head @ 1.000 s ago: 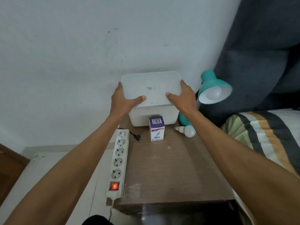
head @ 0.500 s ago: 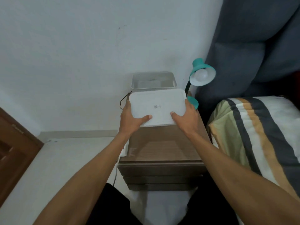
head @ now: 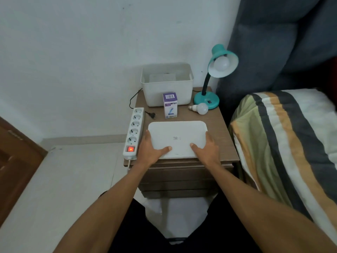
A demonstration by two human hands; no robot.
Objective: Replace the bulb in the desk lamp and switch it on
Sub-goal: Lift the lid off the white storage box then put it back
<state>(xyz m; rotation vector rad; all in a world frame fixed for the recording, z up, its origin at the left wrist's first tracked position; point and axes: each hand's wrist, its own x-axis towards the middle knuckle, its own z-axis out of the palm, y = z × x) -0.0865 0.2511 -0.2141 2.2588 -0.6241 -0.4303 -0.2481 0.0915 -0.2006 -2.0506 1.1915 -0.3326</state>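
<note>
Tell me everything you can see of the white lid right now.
The white lid is a flat rectangle with rounded corners, seemingly matte plastic, with a small grey mark near its middle. It lies level on the front part of the wooden nightstand, off the open white bin behind it. The left hand and right hand grip its near corners, thumbs on top. The small purple-and-white box stands just beyond its far edge, apart from it.

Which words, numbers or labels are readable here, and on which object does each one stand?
No text can be read as words.
Purple bulb box: a barcode on top and small print on the front, too small to read.
White lid: a small grey mark at its centre, too blurred to read.
Power strip: only a lit red switch, no text seen.
</note>
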